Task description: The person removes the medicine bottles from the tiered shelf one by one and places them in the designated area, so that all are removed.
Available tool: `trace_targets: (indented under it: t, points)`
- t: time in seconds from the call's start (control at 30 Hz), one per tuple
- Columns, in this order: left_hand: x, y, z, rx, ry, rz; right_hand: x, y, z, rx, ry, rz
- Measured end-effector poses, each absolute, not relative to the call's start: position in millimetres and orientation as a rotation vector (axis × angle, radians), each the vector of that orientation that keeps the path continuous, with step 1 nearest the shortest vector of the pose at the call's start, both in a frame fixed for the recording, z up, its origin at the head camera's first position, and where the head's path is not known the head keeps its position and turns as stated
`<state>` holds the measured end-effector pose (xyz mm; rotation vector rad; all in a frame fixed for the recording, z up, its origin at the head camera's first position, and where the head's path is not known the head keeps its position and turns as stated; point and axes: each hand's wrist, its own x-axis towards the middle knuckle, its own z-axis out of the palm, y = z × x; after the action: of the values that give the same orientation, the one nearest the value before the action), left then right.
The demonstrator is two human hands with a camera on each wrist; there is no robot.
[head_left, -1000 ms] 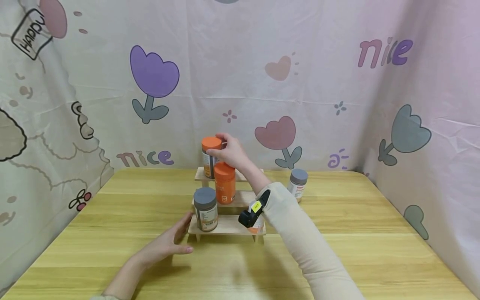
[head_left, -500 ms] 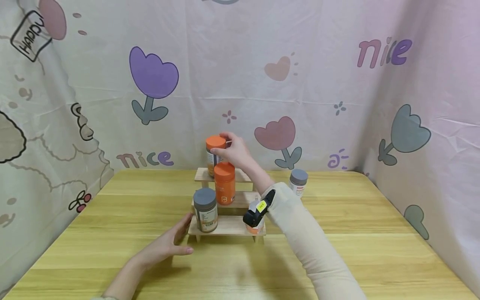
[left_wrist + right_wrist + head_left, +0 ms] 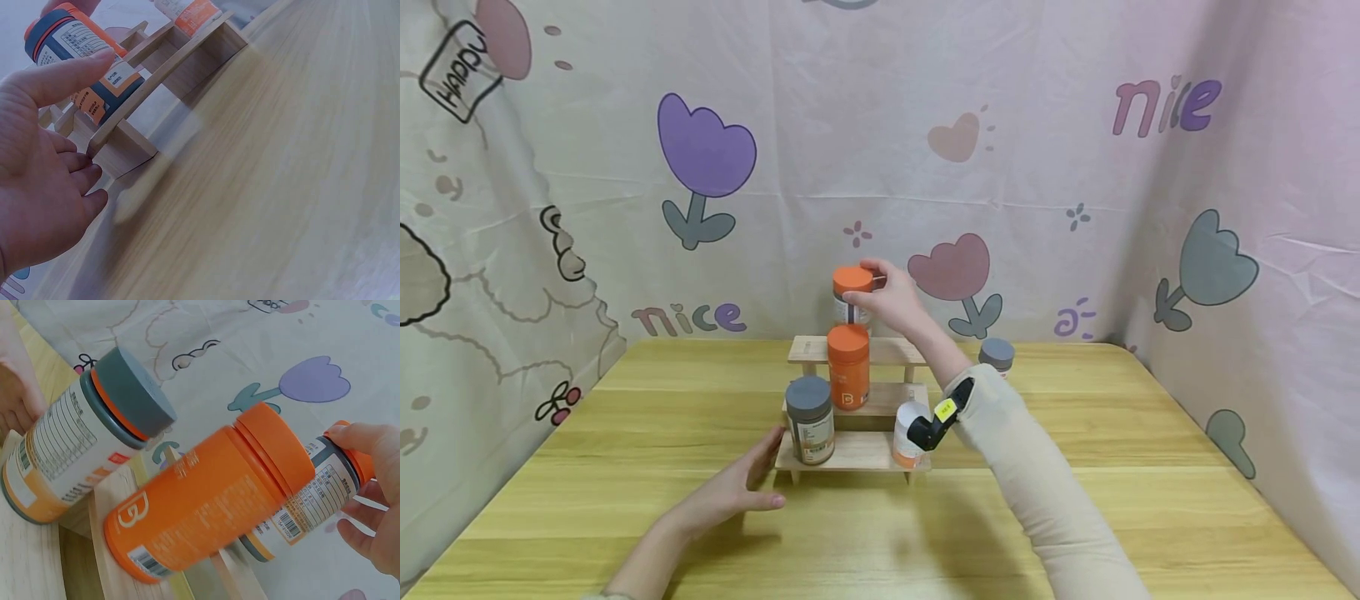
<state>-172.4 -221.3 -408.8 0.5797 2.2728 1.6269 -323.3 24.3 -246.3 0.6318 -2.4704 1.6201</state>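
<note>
In the head view my right hand (image 3: pixel 895 300) grips an orange-lidded jar (image 3: pixel 852 282) upright at the top step of a three-step wooden stand (image 3: pixel 865 452). Its lower part is hidden behind an all-orange jar (image 3: pixel 848 371) on the middle step. The right wrist view shows thumb and fingers around the orange lid (image 3: pixel 364 464). My left hand (image 3: pixel 733 492) is at the stand's left end, thumb apart. In the left wrist view its loosely bent fingertips are right at the bottom step's end, beside a grey-lidded jar (image 3: pixel 69 47).
A white-and-orange jar (image 3: pixel 906 433) stands at the bottom step's right end, partly covered by the wrist camera (image 3: pixel 936 429). Behind the right forearm, another grey-lidded jar (image 3: pixel 996 354) stands on the wooden table (image 3: pixel 625 467). Patterned cloth (image 3: pixel 850 125) hangs around the back and sides.
My right hand has moved to the right with the orange-lidded jar, from the top step's left end toward its middle, and slightly up. The left hand has stayed in place.
</note>
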Motion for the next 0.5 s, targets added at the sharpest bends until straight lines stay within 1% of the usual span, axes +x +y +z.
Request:
trace_targets:
  t: [0.5]
  points:
    - [-172,-221,-408,0.581,2.275,1.624,-323,64,-251,0.561,-2.462,1.578]
